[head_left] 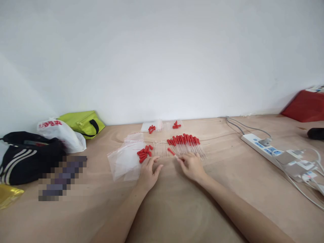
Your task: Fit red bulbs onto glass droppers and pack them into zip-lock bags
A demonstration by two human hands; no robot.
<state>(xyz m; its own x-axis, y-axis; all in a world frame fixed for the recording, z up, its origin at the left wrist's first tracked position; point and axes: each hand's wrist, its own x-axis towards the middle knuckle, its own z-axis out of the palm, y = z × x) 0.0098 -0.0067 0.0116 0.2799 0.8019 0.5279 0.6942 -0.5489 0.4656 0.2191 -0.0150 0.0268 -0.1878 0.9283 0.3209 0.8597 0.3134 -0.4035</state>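
Observation:
My left hand (pixel 149 173) lies flat on the wooden table (pixel 177 202) with fingers spread, its tips beside a small pile of loose red rubber caps (pixel 144 153). My right hand (pixel 191 166) is closed in a pinch on a thin clear dropper with a red cap (pixel 172 152). Just beyond it lies a row of several red-capped droppers (pixel 186 141). Bare clear tubes (pixel 161 149) lie between the cap pile and that row. A stack of clear zip bags (pixel 125 160) sits left of my left hand.
Two filled zip bags (pixel 162 126) lie near the wall. A black bag (pixel 22 157), white plastic bag (pixel 63 133) and green pouch (pixel 83 123) sit at left. A power strip (pixel 268 150) with plugs and cables runs along the right, beside a red object (pixel 305 106).

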